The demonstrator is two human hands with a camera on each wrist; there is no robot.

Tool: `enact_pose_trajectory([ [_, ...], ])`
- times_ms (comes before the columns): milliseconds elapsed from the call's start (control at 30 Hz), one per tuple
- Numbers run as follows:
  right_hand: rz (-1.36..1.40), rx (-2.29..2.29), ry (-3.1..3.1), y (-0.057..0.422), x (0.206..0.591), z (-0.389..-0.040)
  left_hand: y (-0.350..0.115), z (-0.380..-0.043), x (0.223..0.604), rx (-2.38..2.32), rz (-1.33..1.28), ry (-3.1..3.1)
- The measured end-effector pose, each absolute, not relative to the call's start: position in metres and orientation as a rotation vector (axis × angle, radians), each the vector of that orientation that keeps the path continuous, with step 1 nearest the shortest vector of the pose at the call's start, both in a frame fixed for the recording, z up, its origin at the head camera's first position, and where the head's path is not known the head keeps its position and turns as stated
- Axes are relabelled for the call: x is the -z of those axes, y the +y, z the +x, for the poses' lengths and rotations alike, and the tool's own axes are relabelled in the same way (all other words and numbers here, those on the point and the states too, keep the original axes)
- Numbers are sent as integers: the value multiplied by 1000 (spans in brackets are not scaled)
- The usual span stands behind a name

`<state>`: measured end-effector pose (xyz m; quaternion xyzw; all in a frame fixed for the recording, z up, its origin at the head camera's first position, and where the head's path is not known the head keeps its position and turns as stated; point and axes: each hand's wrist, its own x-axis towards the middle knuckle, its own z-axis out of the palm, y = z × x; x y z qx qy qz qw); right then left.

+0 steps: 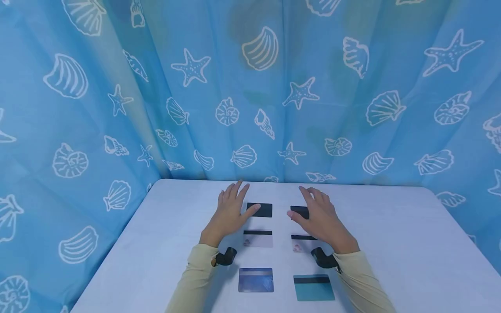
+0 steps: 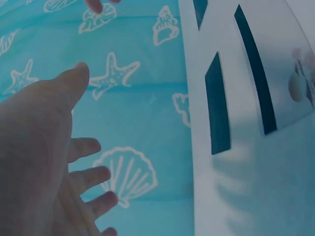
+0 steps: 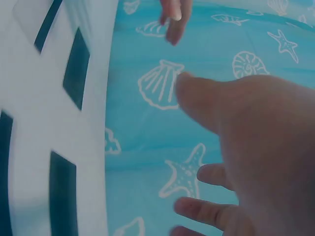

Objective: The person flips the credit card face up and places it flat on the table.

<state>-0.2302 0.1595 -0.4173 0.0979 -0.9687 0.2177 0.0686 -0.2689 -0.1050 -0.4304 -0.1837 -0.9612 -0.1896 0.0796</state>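
My left hand (image 1: 231, 213) is held above the table with fingers spread, its thumb over the left black card (image 1: 266, 211). My right hand (image 1: 322, 219) hovers on the other side, partly covering the right black card (image 1: 299, 211). Both hands hold nothing, and the wrist views show a gap between fingers and tabletop. Nearer me lie a pale card with a dark stripe (image 1: 258, 241) on the left and a similar pale card (image 1: 302, 244) on the right, partly hidden by the right hand. Closest are a blue card (image 1: 256, 283) and a teal card (image 1: 315, 291).
The cards lie flat in two columns of three on a white table (image 1: 156, 261). A blue curtain (image 1: 235, 87) with white shells and starfish hangs behind the table's far edge. A black wrist camera (image 1: 227, 256) sits on the left wrist, another black camera (image 1: 324, 258) on the right.
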Motion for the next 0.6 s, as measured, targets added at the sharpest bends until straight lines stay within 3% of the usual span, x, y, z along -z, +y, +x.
enact_pose_trajectory([
  [600,293,-943,-2959,129,427,-256,-122,-285,437,852,-507,-2909],
])
